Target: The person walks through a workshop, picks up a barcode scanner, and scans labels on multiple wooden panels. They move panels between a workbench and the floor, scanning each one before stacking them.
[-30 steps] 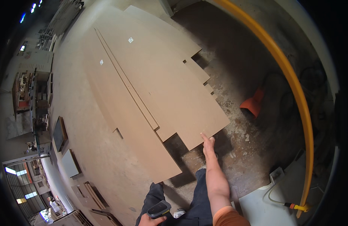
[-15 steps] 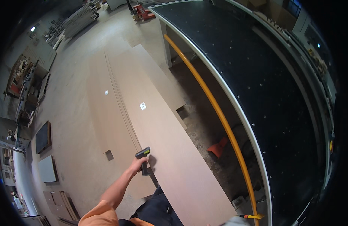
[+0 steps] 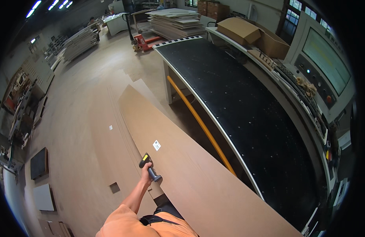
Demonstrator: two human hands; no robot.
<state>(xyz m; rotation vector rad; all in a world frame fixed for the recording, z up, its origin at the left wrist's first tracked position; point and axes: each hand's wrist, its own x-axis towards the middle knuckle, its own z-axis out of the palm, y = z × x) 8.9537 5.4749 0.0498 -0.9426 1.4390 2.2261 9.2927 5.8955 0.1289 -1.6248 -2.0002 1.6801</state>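
My left hand (image 3: 145, 173) is closed around a dark handheld barcode scanner (image 3: 154, 175) with a yellow patch on its head. It is at the left edge of a long light-brown board (image 3: 202, 177). A white label (image 3: 156, 145) is stuck on this board, just beyond the scanner. The board slants across in front of my body, its right edge overlapping the yellow rail of the machine table. My right hand is out of view. More long boards (image 3: 101, 154) lie on the floor to the left, one bearing a small white label (image 3: 110, 127).
To the right stands a long black-topped machine table (image 3: 245, 114) with a yellow rail (image 3: 202, 122) along its side. Behind it are a control panel with a screen (image 3: 326, 55) and a cardboard box (image 3: 238, 31). A red pallet jack (image 3: 145, 42) and stacked sheets (image 3: 176, 23) are at the back.
The labelled board has risen and swung rightward, now covering part of the yellow rail. My left hand has turned the scanner. The view has tipped up, showing more of the far room.
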